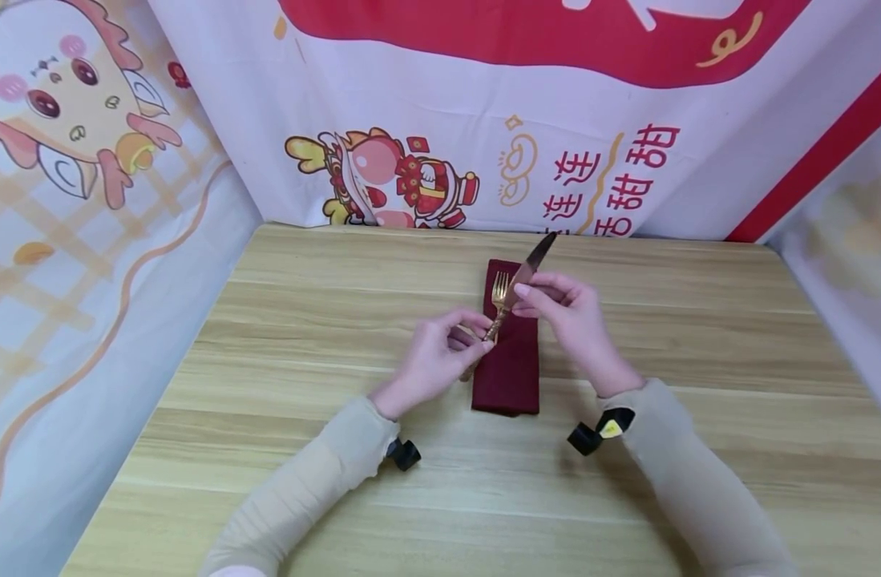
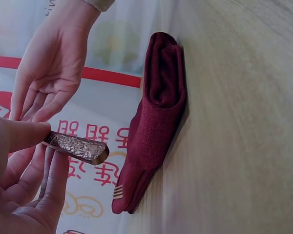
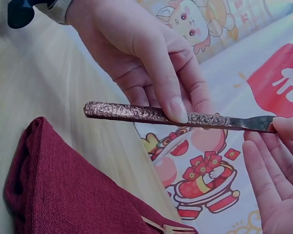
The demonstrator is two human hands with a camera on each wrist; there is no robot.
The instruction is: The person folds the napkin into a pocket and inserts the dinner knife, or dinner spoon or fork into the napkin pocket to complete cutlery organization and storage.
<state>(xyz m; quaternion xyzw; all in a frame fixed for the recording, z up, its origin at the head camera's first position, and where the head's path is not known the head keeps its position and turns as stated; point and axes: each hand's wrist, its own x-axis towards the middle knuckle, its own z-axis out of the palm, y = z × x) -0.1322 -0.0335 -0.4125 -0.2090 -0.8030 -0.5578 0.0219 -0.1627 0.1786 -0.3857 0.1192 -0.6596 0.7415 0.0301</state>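
Note:
Between both hands a table knife (image 1: 524, 272) with an ornate, textured handle is held above the table. My left hand (image 1: 440, 357) pinches the handle (image 3: 132, 112) between thumb and fingers. My right hand (image 1: 566, 308) pinches the blade near the handle. Below the knife lies a folded dark red napkin (image 1: 508, 385), lengthwise on the table. A gold fork (image 1: 501, 287) lies at the napkin, its tines showing in the head view and its lower part hidden behind the knife and left hand. In the right wrist view only the fork's tines (image 3: 173, 228) peek out past the cloth.
The wooden table (image 1: 303, 320) spreads around the napkin on all sides. Behind it hangs a printed white and red cloth (image 1: 440, 96), and another patterned cloth (image 1: 72, 264) hangs at the left. Small black cameras sit at both wrists.

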